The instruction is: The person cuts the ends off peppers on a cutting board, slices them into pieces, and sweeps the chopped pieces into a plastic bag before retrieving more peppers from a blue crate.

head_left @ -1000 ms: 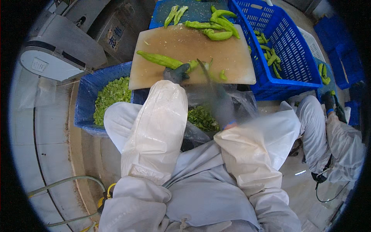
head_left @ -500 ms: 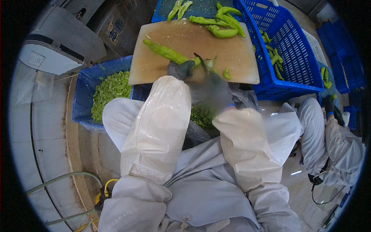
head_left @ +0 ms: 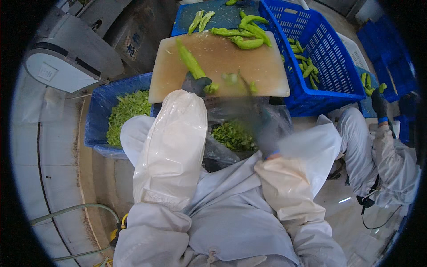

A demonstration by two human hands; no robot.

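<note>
My left hand point(head_left: 196, 84), in a dark grey glove, is closed around a long green pepper point(head_left: 190, 61) at the near left of the pale cutting board point(head_left: 222, 58). The pepper's other end pokes out beside the fingers. My right hand point(head_left: 267, 135), gloved too, is smeared by motion beyond the board's near edge. From it a thin dark knife point(head_left: 244, 84) reaches up over the board, also blurred. A blurred pale-green piece point(head_left: 230, 78) shows by the blade. Another small green piece point(head_left: 253, 87) lies near the board's front edge.
Several whole peppers point(head_left: 249, 33) and two split ones point(head_left: 201, 21) lie at the back. Left stands a blue lined bin point(head_left: 94, 120) of chopped green; below the board, green scraps point(head_left: 233, 135) in plastic. Right: a blue crate point(head_left: 331, 58) with peppers, and a co-worker's gloved hand point(head_left: 379, 106).
My right hand and the knife have swung right and nearer to me, away from the left hand. My left hand has tipped the pepper more upright. The view has shifted slightly.
</note>
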